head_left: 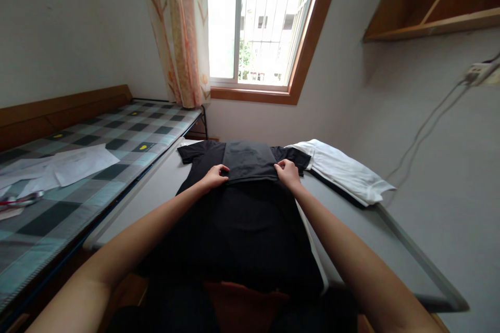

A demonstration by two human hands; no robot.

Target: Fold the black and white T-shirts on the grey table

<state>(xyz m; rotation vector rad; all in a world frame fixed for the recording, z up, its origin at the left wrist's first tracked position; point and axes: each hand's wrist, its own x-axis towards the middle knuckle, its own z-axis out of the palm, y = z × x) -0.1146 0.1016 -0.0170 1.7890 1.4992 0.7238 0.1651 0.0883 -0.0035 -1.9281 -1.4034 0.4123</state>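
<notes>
A black T-shirt lies spread on the white table, its sleeves toward the window and its lower part toward me. On its upper part rests a dark grey rectangular sheet, flat and slightly shiny; I cannot tell its material. My left hand pinches the sheet's near left corner between thumb and fingers. At the near right corner, my right hand grips the sheet the same way. Some folded white clothing lies beyond my right hand, with a dark layer showing under its near edge.
The white table reaches the right wall. On the left stands a bed with a checked mattress, papers lying on it. A curtain hangs beside the window. Cables drop from a power strip at right.
</notes>
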